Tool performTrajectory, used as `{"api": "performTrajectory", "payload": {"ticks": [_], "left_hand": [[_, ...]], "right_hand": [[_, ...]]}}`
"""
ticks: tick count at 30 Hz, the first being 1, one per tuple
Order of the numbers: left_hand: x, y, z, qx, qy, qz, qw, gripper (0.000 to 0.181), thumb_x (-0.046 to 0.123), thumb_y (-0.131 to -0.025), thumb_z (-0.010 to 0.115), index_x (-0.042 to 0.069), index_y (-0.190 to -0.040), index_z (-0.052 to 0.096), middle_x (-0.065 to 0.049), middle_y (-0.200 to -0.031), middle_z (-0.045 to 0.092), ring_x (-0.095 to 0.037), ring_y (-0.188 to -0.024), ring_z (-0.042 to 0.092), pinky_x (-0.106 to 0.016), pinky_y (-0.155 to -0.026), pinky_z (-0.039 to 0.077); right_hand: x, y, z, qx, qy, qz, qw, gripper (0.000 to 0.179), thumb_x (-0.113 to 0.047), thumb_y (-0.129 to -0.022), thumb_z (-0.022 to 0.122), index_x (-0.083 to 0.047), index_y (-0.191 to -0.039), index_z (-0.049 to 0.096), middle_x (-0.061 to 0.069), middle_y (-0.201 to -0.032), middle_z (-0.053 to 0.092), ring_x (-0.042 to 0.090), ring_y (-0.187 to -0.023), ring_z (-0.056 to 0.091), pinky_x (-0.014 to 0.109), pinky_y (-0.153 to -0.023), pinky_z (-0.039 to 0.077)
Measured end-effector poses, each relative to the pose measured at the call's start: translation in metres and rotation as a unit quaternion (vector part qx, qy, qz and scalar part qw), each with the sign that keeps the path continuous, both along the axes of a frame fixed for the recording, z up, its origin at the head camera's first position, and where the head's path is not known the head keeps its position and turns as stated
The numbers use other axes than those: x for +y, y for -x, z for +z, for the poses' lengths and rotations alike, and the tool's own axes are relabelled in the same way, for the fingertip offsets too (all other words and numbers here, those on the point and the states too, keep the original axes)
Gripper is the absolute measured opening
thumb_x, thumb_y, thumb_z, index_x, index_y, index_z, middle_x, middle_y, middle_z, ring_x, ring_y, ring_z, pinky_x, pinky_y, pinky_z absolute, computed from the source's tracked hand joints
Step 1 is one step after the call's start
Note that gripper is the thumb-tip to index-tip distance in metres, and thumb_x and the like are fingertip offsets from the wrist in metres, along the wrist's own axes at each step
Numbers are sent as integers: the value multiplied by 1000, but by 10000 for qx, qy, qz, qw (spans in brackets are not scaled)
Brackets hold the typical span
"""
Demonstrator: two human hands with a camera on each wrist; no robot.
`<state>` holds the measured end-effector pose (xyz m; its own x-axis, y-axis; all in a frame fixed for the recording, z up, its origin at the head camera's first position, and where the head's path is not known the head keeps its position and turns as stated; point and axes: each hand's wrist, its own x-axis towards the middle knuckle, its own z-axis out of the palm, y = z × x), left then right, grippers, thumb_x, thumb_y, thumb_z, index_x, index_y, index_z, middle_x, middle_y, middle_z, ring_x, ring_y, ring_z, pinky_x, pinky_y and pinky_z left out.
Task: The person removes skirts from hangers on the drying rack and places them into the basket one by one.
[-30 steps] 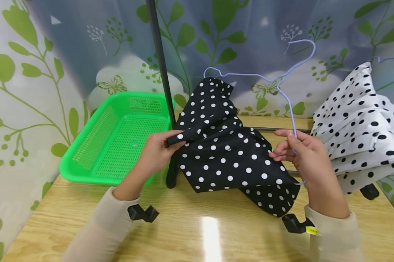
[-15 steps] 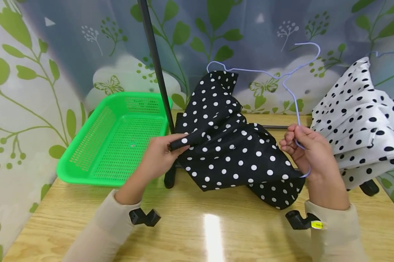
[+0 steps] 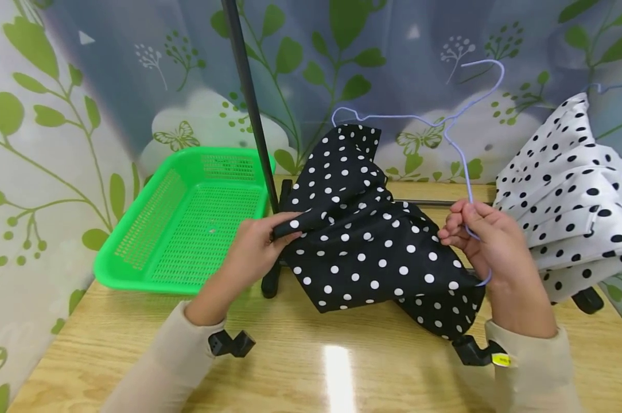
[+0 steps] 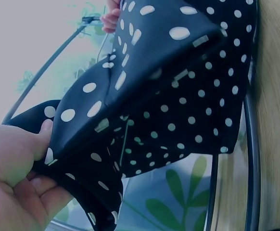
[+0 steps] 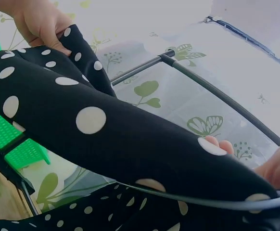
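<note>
A black cloth with white polka dots hangs on a lavender wire hanger in the head view. My left hand pinches a folded edge of the cloth between thumb and fingers at its left side. On the right, my right hand grips the side wire of the hanger, fingers curled beside the cloth's right edge. The hanger's hook points up, free of any bar. In the left wrist view the pinched fold lies at the thumb. The right wrist view shows the hanger's lower wire running along the cloth.
A green perforated basket stands on the wooden table at the left. A black rack post rises between basket and cloth, its foot on the table. At the right hangs a white cloth with black dots.
My right hand has shifted slightly right along the hanger's side wire and curled its fingers more. Cloth and hanger have moved a little to the right; the left hand keeps its pinch.
</note>
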<state>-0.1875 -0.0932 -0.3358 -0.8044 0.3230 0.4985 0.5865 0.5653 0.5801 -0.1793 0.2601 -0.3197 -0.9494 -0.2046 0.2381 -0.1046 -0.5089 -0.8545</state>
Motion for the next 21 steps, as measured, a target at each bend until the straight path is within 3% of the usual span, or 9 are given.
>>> {"api": "performTrajectory", "payload": {"ticks": [6,21], "left_hand": [[-7,5,-1,-89,27,195,9998,27,5,-85,73,3,-112,71,-15,-96,73,-21,-73,66,-36,-68,54],[-28,23,2,-276,-227,597,9976,26,2,-87,71,1,-113,71,-18,-104,71,-20,-60,51,-29,-58,39]], "right_hand": [[0,-2,1,156,-128,50,9998,20,-10,-102,47,4,-96,59,10,-78,65,21,-71,68,28,-66,57],[4,-6,5,232,-197,159,9994,21,-8,-103,45,5,-98,61,10,-77,64,20,-69,68,27,-66,57]]}}
